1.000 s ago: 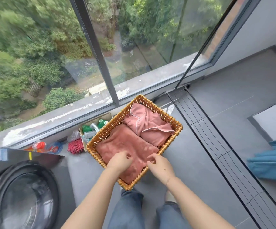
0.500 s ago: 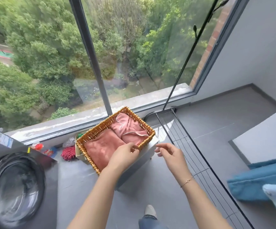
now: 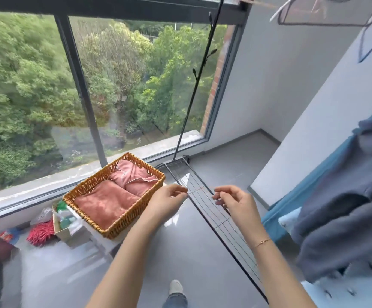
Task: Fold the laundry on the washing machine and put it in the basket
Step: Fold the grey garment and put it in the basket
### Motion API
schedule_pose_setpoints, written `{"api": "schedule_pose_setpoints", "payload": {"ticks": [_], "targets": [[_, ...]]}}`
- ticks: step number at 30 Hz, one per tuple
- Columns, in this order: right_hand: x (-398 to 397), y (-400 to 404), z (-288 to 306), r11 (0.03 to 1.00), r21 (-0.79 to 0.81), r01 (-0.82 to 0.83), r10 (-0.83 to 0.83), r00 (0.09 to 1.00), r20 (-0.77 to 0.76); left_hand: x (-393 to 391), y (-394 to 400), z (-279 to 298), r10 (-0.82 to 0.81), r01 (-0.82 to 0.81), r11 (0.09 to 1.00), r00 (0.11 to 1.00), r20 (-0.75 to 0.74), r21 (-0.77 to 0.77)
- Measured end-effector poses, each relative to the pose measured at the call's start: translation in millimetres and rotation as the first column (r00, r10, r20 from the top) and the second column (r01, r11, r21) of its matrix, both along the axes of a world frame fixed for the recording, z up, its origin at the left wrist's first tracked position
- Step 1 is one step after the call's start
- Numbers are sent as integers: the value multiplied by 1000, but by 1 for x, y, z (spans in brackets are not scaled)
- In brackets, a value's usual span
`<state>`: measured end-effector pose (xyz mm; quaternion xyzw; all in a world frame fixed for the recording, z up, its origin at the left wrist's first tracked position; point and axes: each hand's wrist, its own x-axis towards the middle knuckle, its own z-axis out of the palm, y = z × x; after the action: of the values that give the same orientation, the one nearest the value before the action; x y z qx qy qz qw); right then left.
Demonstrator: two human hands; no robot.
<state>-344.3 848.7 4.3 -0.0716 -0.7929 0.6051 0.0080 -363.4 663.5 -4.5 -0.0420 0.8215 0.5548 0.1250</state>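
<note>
I see both hands lifted off the folded towel in the basket; left hand and right hand now hover empty, fingers loose.

Both hands hang in the air above the grey floor, fingers loosely curled and holding nothing: the left hand just beside the wicker basket, the right hand over the drying rack. In the basket lie a folded pink towel and a folded pink garment. Grey laundry piles up at right.

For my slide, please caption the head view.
Both hands hover empty beside the wicker basket holding folded pink laundry.
</note>
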Motion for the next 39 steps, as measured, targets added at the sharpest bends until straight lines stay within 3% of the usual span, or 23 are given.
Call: {"api": "schedule_pose_setpoints", "payload": {"ticks": [12,20,25,28,31,34,36,39], "targets": [[58,111,82,948,18,316,-304,925,-227,7,116,88,-287,304,949,943,-169,87],[94,230,151,865,-35,501,-462,766,-448,0,258,165,-472,526,848,810,-347,74],[95,318,186,762,-24,647,-554,632,-542,0,349,199,-524,599,800,721,-453,27],[88,360,202,740,-22,672,-564,603,-564,5,385,214,-486,587,809,709,-511,44],[76,392,215,749,-38,661,-550,589,-592,6,421,233,-324,485,867,720,-614,111],[61,415,224,731,45,681,-499,578,-646,-1,451,258,-157,372,917,668,-727,143],[51,431,227,730,74,679,-468,577,-669,-9,472,275,-160,315,947,611,-775,53],[29,446,233,754,40,655,-466,577,-671,-28,497,305,-304,218,952,565,-767,-217]]}}
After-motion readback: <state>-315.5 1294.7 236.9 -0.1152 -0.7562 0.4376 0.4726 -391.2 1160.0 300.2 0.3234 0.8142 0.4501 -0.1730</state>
